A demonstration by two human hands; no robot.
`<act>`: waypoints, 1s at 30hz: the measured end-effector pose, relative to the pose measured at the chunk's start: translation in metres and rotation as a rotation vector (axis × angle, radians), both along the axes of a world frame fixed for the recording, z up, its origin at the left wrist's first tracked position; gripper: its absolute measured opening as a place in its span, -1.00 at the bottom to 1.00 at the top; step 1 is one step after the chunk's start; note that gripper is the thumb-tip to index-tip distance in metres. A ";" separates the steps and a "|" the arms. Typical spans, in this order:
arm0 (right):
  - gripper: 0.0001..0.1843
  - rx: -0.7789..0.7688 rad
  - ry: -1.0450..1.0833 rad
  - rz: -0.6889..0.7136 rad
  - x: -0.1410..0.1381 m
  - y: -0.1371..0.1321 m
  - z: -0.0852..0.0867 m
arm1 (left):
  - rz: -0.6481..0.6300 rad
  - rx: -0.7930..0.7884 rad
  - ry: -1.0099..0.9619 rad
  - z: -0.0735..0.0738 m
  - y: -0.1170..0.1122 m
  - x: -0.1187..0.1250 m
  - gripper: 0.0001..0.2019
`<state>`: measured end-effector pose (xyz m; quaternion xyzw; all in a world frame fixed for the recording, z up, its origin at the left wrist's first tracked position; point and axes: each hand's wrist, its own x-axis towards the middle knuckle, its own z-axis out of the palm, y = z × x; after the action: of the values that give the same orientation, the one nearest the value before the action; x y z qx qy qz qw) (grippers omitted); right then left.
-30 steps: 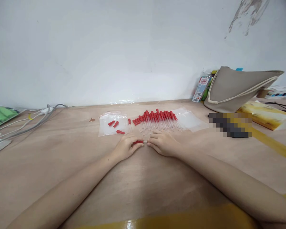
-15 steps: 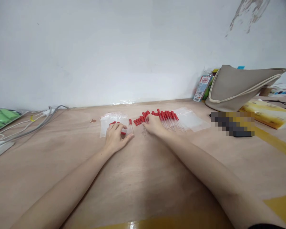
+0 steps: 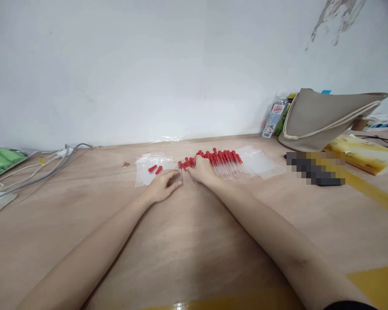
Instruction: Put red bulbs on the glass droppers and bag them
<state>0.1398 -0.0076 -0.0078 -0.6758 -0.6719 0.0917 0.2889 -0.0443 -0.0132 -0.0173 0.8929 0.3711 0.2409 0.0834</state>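
Note:
My left hand (image 3: 164,187) lies curled on the table, its thumb and fingers around a few thin glass dropper tubes (image 3: 180,175). My right hand (image 3: 201,168) is closed at the left part of a row of droppers, its fingertips pinching a dropper with a red rubber bulb (image 3: 186,162); the fingers partly hide it. To the right of this hand, several assembled droppers (image 3: 226,158) lie side by side, red bulbs toward the wall and glass tips toward me. Two loose red rubber bulbs (image 3: 155,169) rest on a clear plastic bag (image 3: 142,177) behind my left hand.
Another clear bag (image 3: 261,162) lies right of the droppers. Farther right are a blurred-out dark object (image 3: 315,168), a yellow tissue pack (image 3: 365,154), a grey bag (image 3: 330,116) and a bottle (image 3: 274,117). Cables (image 3: 60,161) and a green package (image 3: 6,161) lie left.
My left hand has drawn down and closed around the glass tubes, uncovering the two loose bulbs. My right hand has shifted slightly left, and the leftmost droppers have closed up together.

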 end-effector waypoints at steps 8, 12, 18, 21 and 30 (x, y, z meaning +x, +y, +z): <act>-0.83 -0.005 -0.057 0.106 -0.023 -0.009 0.006 | -0.002 -0.059 -0.033 -0.002 0.007 -0.002 -0.51; -0.81 -0.042 -0.089 0.129 -0.034 -0.007 0.006 | 0.168 0.046 -0.171 0.001 0.012 -0.009 -0.67; -0.76 -0.101 -0.120 0.088 -0.041 -0.007 0.009 | 0.571 0.125 -0.221 0.010 0.027 -0.029 -0.83; -0.74 -0.142 -0.115 0.052 -0.046 -0.005 0.013 | 0.609 0.139 -0.192 0.010 0.030 -0.035 -0.84; -0.74 -0.185 -0.068 -0.007 -0.053 -0.002 0.019 | 0.546 0.171 -0.012 0.000 0.029 -0.034 -0.75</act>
<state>0.0864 -0.0100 0.0113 -0.7045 -0.6677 0.1295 0.2027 -0.0786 0.0160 -0.0178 0.7622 0.5757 0.2902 -0.0582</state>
